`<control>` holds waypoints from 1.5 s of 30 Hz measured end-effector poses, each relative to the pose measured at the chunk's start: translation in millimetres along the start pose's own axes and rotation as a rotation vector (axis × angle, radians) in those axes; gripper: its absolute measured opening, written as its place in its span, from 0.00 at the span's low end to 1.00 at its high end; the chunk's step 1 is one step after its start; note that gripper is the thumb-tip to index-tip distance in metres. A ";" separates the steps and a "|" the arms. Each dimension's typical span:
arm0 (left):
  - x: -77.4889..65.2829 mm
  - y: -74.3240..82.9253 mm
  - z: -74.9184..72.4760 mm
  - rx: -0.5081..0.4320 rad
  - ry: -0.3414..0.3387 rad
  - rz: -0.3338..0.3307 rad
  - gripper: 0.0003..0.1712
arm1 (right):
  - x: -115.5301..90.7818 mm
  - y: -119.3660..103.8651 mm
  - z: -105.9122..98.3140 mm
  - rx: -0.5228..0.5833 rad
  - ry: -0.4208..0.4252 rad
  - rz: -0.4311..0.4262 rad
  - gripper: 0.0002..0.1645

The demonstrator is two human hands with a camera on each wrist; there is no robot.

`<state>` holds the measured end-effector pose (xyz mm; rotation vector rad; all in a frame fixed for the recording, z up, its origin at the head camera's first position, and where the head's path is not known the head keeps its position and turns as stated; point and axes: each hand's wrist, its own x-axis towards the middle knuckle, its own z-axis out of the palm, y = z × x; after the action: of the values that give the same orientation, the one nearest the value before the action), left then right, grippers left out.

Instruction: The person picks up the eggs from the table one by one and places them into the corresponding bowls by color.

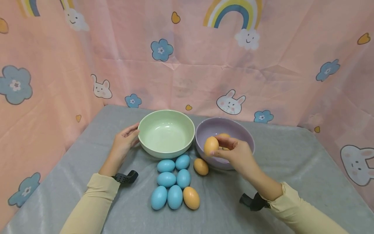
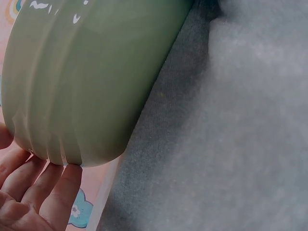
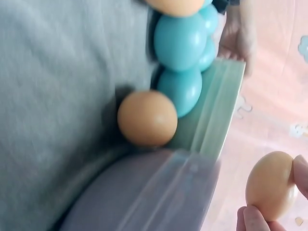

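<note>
In the head view my right hand (image 1: pixel 238 152) pinches an orange egg (image 1: pixel 211 146) between thumb and fingertips, above the near side of a purple bowl (image 1: pixel 201 130). The right wrist view shows this held egg (image 3: pixel 270 185) clear of the bowl wall. Inside the purple bowl lie orange eggs, partly hidden by the hand. My left hand (image 1: pixel 124 143) touches the left side of a light green bowl (image 1: pixel 165 133). In the left wrist view its fairly straight fingers (image 2: pixel 60 195) rest their tips against the bowl's outer wall. Nothing lies inside the green bowl.
Several blue eggs (image 1: pixel 166 179) lie grouped on the grey cloth (image 1: pixel 125 208) before the green bowl. One orange egg (image 1: pixel 191 198) lies at the group's near right, another orange egg (image 1: pixel 201 166) beside the purple bowl. A pink patterned curtain (image 1: pixel 187 81) stands behind.
</note>
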<state>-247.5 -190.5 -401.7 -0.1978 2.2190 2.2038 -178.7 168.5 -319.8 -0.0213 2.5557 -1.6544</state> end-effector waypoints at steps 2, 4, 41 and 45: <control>0.0 0.4 0.1 -0.005 -0.001 0.002 0.30 | 6.3 -0.2 -2.6 -0.021 0.014 0.003 0.35; 0.0 0.6 0.2 -0.007 -0.002 0.004 0.30 | 13.0 0.2 -5.3 -0.039 0.027 0.010 0.36; -1.2 1.2 -0.1 0.004 0.005 -0.003 0.29 | 92.0 34.7 5.9 -0.167 0.108 0.110 0.38; -0.9 0.9 0.2 0.005 0.006 -0.007 0.29 | 92.4 38.2 6.7 -0.186 0.100 0.105 0.38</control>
<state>-246.8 -190.3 -400.7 -0.2112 2.2232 2.1970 -268.5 172.2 -364.2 0.1831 2.7243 -1.4111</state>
